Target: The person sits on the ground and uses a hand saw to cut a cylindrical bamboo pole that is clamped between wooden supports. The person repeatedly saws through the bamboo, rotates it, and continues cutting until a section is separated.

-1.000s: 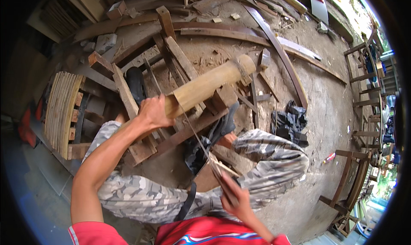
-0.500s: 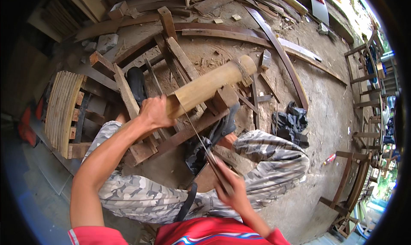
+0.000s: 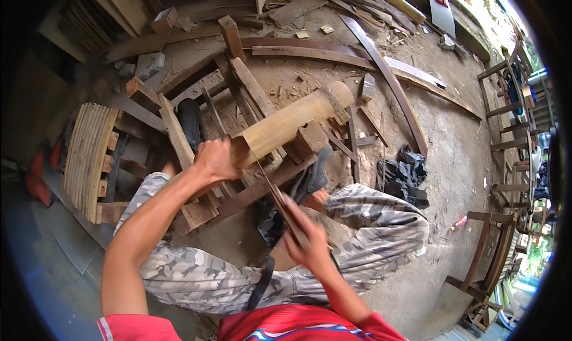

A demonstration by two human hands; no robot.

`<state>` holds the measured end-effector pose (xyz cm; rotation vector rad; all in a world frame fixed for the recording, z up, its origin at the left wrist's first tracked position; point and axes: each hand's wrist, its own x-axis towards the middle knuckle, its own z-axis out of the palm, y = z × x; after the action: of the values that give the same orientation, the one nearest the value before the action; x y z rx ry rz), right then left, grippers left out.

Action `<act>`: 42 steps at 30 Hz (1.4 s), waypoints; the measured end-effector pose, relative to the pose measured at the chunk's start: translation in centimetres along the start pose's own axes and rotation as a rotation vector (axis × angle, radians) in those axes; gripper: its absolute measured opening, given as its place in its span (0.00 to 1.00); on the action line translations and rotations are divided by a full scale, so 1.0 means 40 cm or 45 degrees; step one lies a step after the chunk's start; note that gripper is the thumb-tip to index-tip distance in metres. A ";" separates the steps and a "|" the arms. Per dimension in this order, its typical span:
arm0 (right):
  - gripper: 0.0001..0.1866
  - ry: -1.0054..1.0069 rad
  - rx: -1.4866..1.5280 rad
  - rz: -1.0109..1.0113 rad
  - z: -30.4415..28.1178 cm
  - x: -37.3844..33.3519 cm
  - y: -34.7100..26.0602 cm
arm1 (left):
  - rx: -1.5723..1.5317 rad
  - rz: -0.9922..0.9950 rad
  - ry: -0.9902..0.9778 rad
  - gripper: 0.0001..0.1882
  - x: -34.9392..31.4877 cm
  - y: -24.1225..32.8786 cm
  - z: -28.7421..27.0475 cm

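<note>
A thick bamboo pole point(image 3: 292, 119) rests at a slant across a low wooden frame point(image 3: 256, 192) between my legs. My left hand point(image 3: 215, 160) is closed round its near end. A handsaw point(image 3: 288, 216) is in my right hand point(image 3: 308, 241), fingers wrapped round its handle. The saw's thin blade runs up to a cut line in the bamboo, just right of my left hand. How deep the cut goes I cannot tell. Near the bamboo's far end, a cord-like band circles it beside a wooden block point(image 3: 311, 139).
A slatted bamboo piece point(image 3: 88, 162) stands at the left. Long planks point(image 3: 393, 84) lie across the dirt floor ahead, with scrap wood point(image 3: 298, 7) beyond. Black plastic point(image 3: 405, 171) lies beside my right knee. Wooden furniture frames point(image 3: 485, 251) line the right side.
My right hand has pushed the saw forward and to the left, toward the bamboo, so less blade shows on my side. My left hand stays on the bamboo.
</note>
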<state>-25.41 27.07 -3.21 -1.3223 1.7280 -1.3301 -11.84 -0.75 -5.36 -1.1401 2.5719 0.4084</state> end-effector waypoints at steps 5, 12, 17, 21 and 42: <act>0.36 -0.133 -0.085 0.354 -0.145 -0.259 -0.122 | -0.138 0.053 0.089 0.45 -0.016 -0.008 0.015; 0.38 -0.061 0.114 0.112 0.068 0.153 0.012 | -0.028 0.129 0.080 0.39 0.021 -0.031 0.016; 0.35 -0.036 -0.095 0.178 -0.101 -0.213 -0.009 | -0.118 0.049 0.030 0.46 -0.003 -0.011 0.025; 0.37 -0.099 -0.139 0.127 -0.143 -0.175 -0.081 | -0.090 0.066 0.078 0.45 -0.002 0.006 0.022; 0.40 -0.159 -0.056 0.122 0.014 0.185 -0.051 | 0.004 0.036 0.034 0.41 0.011 -0.008 0.031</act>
<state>-26.70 19.93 -0.64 -1.3009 1.7208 -1.1382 -11.70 -0.77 -6.68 -1.1166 2.6135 0.3984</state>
